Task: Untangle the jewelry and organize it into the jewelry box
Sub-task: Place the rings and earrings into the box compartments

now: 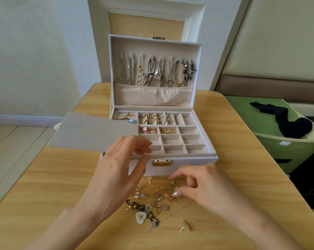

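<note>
A white jewelry box (190, 161) stands open on the wooden table (44, 177). Several necklaces (152, 73) hang inside its raised lid. Rings and earrings (158, 119) fill the far cells of the tray, while the near cells hold nothing. My left hand (122, 165) pinches the near corner of a grey board panel (91, 131) that juts left over the tray. In front of the box lies a tangle of gold chains and earrings (158, 201). My right hand (203, 188) hovers over it with thumb and forefinger apart, the thumb tip at the gold pieces.
A pale heart-shaped piece (140, 217) and a loose stud earring (185, 226) lie near the table's front. A green fabric basket (287, 152) holding a black cloth (287, 121) stands to the right of the table. Beyond the table's left edge is the floor.
</note>
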The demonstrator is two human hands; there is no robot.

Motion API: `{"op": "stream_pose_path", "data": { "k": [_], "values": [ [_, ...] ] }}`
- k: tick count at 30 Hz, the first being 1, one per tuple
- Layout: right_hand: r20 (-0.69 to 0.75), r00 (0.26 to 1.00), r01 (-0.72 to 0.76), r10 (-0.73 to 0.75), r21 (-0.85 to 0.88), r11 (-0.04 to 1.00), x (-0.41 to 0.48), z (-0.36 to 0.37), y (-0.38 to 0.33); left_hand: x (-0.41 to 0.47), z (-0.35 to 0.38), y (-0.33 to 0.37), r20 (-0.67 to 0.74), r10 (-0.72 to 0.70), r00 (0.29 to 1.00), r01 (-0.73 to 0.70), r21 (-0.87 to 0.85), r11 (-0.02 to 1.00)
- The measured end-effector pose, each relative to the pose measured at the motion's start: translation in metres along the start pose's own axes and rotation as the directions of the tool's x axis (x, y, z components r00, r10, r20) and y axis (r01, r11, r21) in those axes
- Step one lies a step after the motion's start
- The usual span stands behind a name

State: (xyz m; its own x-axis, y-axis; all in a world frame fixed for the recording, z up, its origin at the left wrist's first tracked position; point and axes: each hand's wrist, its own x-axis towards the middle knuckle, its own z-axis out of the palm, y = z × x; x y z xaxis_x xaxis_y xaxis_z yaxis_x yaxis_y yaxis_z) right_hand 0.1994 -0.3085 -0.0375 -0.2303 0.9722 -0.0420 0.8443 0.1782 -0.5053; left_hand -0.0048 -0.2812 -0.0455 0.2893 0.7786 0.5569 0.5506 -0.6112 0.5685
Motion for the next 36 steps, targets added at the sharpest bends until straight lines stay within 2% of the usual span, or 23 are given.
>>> {"op": "stream_pose_path", "data": {
  "k": [5, 8, 10, 12, 17, 20, 24, 28, 30, 32, 33, 36],
  "values": [
    [-0.026, 1.000, 0.009, -0.010, -0.059, 0.998, 0.001, 0.005, 0.000, -0.002, 0.000, 0.001, -0.028, 0.000, 1.000, 0.001, 0.029, 1.000],
    [-0.014, 1.000, 0.001, -0.002, -0.056, 0.998, 0.001, 0.003, 0.001, -0.001, 0.000, 0.006, -0.059, 0.135, 0.989, -0.117, 0.242, 0.963],
    [-0.001, 1.000, -0.014, 0.014, -0.058, 0.998, 0.001, 0.000, 0.003, -0.003, 0.001, 0.012, -0.028, 0.224, 0.974, -0.203, 0.323, 0.924],
    [0.007, 1.000, -0.020, 0.020, -0.045, 0.999, 0.002, -0.002, 0.005, -0.006, 0.002, 0.018, 0.032, 0.193, 0.981, -0.192, 0.332, 0.923],
    [-0.013, 1.000, -0.011, 0.011, -0.003, 1.000, 0.004, 0.000, 0.007, -0.014, 0.006, 0.008, 0.168, 0.000, 0.986, -0.068, 0.396, 0.916],
    [-0.040, 0.999, -0.006, 0.005, -0.039, 0.999, 0.005, 0.004, 0.006, -0.011, 0.005, 0.005, 0.161, -0.051, 0.986, -0.013, 0.371, 0.929],
    [-0.077, 0.997, 0.004, -0.009, -0.069, 0.998, 0.001, 0.003, 0.002, -0.009, 0.003, 0.006, 0.166, -0.053, 0.985, -0.011, 0.363, 0.932],
    [-0.184, 0.982, 0.040, -0.037, 0.010, 0.999, -0.003, -0.008, -0.001, -0.005, -0.002, 0.004, 0.139, -0.058, 0.989, 0.008, 0.337, 0.941],
    [-0.192, 0.981, 0.042, -0.029, 0.064, 0.997, -0.005, -0.014, -0.003, -0.004, -0.005, 0.002, 0.133, -0.074, 0.988, 0.027, 0.325, 0.945],
    [-0.157, 0.988, 0.015, 0.011, 0.164, 0.986, -0.006, -0.019, -0.003, -0.003, -0.007, 0.002, 0.190, -0.102, 0.976, 0.036, 0.323, 0.946],
    [-0.132, 0.991, -0.007, 0.037, 0.222, 0.975, -0.006, -0.021, -0.002, -0.003, -0.008, 0.003, 0.266, -0.133, 0.955, 0.046, 0.310, 0.950],
    [-0.069, 0.994, -0.056, 0.085, 0.342, 0.938, -0.004, -0.021, 0.001, -0.008, -0.012, 0.002, 0.490, -0.175, 0.854, 0.030, 0.289, 0.957]
  ]
}}
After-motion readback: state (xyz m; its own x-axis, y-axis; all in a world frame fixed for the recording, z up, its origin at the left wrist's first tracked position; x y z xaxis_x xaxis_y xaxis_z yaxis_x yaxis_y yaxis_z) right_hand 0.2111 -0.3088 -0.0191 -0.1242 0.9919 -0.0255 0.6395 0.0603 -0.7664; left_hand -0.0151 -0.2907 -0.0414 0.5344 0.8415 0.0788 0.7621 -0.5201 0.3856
